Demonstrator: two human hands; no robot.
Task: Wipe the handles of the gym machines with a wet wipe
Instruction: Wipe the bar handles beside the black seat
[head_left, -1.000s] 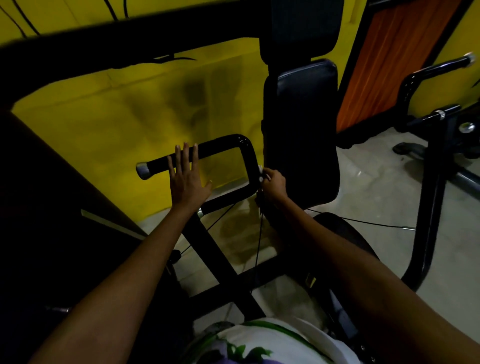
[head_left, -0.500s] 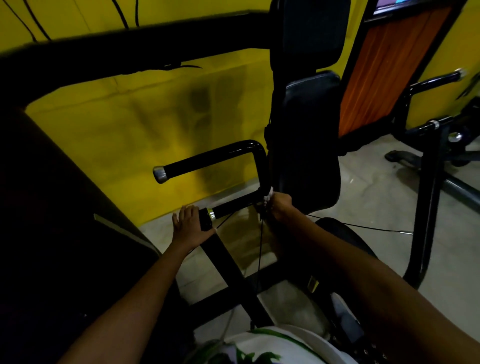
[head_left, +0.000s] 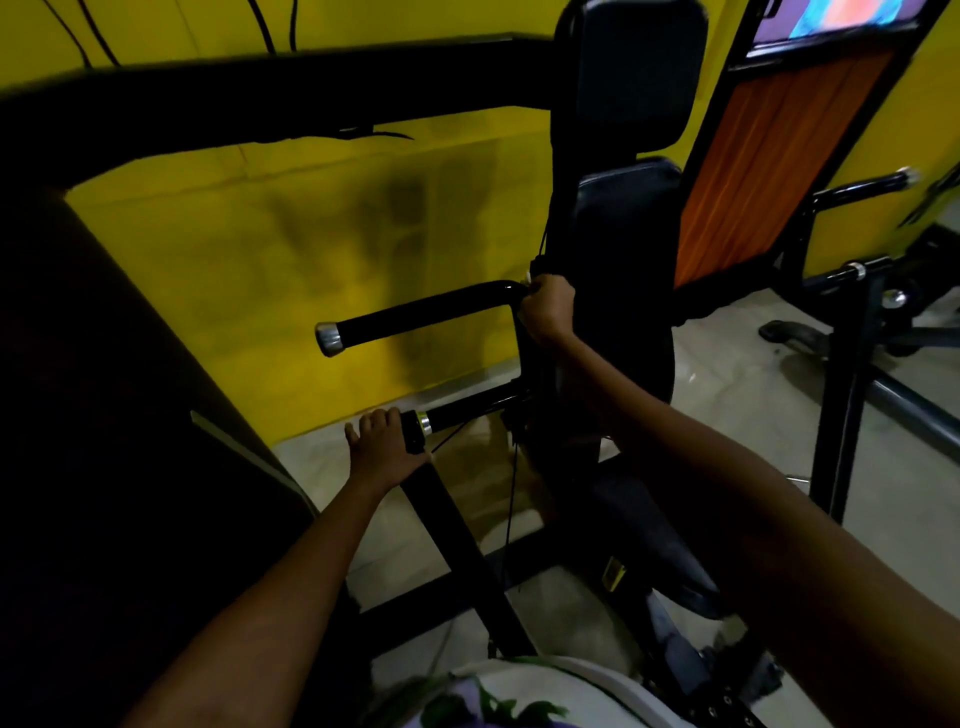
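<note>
The black U-shaped machine handle has an upper grip (head_left: 415, 317) with a silver end cap and a lower bar (head_left: 467, 410) with a silver ring. My left hand (head_left: 382, 447) curls over the near end of the lower bar, where it meets a slanted black post (head_left: 452, 530). At the upper bend of the handle my right hand (head_left: 548, 309) is closed in a fist. A small white bit of the wet wipe (head_left: 531, 275) peeks out above its fingers; the rest of the wipe is hidden in the fist.
The machine's black back pad (head_left: 623, 260) and seat (head_left: 649, 519) stand just right of the handle. A thin cable (head_left: 511, 499) hangs below it. Another black machine frame (head_left: 852, 395) stands at the right, a yellow wall (head_left: 260, 249) behind, a dark bulky frame (head_left: 78, 415) at the left.
My left hand dropped from the upper grip to the end of the lower bar. My right hand slid up from the lower corner to the upper bend.
</note>
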